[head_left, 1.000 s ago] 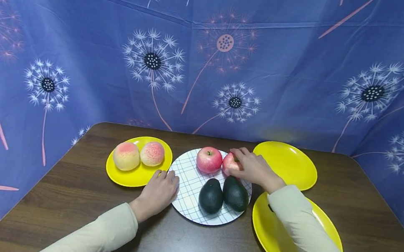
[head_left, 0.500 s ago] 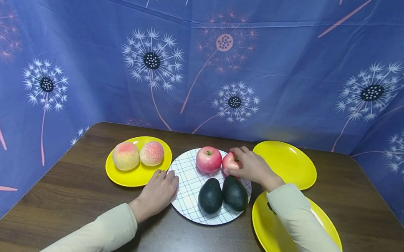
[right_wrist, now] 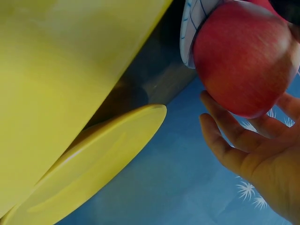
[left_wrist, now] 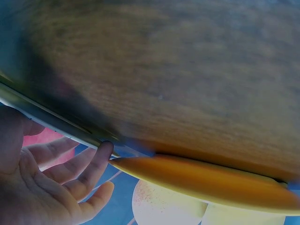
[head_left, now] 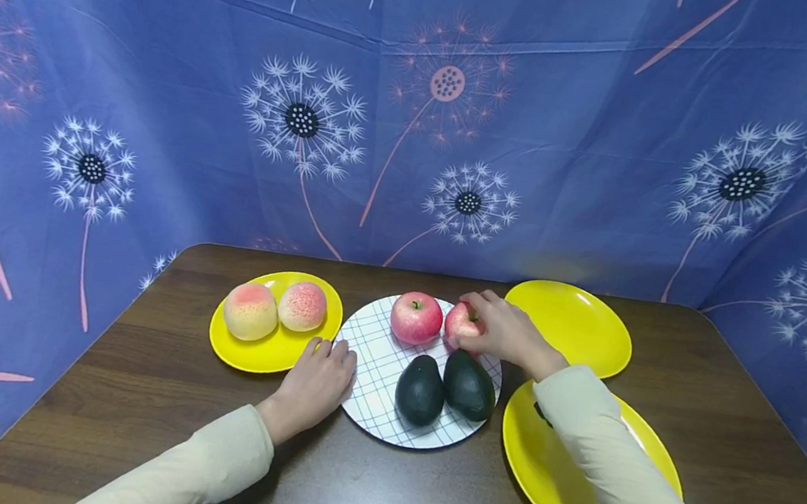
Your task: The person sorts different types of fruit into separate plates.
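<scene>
In the head view a white plate with a blue grid pattern [head_left: 370, 399] lies mid-table, bearing two apples and two dark avocados. My right hand [head_left: 503, 330] grips the right-hand apple [head_left: 460, 321] from its right side, thumb in front. The right wrist view shows this red apple [right_wrist: 243, 56] near the plate's rim, fingers around it. Left of it is the other apple [head_left: 415, 318]. Nearer to me lie the avocados, one on the left [head_left: 420, 390] and one on the right [head_left: 468, 386]. My left hand [head_left: 315, 380] rests against the plate's left rim with loosely bent fingers [left_wrist: 96, 171].
A yellow plate [head_left: 256, 360] at left holds two peaches, a larger one [head_left: 250, 311] and a smaller one [head_left: 303, 307]. Two more yellow plates stand at right, one at the back [head_left: 568, 327] and one nearer [head_left: 535, 470], partly under my right sleeve. A blue dandelion-print cloth [head_left: 420, 119] hangs behind.
My right hand stays at the same apple, which shifts or turns only very slightly. The left hand stays at the plate's rim. The other fruit keeps its place.
</scene>
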{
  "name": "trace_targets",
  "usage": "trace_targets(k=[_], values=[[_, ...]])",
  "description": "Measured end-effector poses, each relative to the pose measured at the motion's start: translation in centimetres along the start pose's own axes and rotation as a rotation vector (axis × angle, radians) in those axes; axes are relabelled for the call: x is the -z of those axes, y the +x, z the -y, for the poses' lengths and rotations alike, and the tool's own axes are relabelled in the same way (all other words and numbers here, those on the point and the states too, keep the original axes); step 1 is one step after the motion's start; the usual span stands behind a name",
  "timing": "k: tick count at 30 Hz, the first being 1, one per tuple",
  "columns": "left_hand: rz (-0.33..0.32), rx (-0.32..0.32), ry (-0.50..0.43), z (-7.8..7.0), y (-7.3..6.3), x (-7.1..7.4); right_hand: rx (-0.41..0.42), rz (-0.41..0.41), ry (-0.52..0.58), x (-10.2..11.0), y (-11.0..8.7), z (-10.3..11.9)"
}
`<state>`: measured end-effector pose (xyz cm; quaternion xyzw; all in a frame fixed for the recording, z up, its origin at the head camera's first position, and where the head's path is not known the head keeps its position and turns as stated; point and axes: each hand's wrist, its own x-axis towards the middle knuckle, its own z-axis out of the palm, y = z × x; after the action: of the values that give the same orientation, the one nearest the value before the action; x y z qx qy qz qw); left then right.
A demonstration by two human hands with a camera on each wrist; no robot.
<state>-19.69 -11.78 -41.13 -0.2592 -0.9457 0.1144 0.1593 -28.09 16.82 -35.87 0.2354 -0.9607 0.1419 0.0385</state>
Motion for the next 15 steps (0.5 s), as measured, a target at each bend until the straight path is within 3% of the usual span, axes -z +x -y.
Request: trace_targets(k=[15], values=[[0.023,0.003,0.005,0.0,0.1,-0.1,-0.082,-0.024,-0.016,1.9,-0.5,-1.0]])
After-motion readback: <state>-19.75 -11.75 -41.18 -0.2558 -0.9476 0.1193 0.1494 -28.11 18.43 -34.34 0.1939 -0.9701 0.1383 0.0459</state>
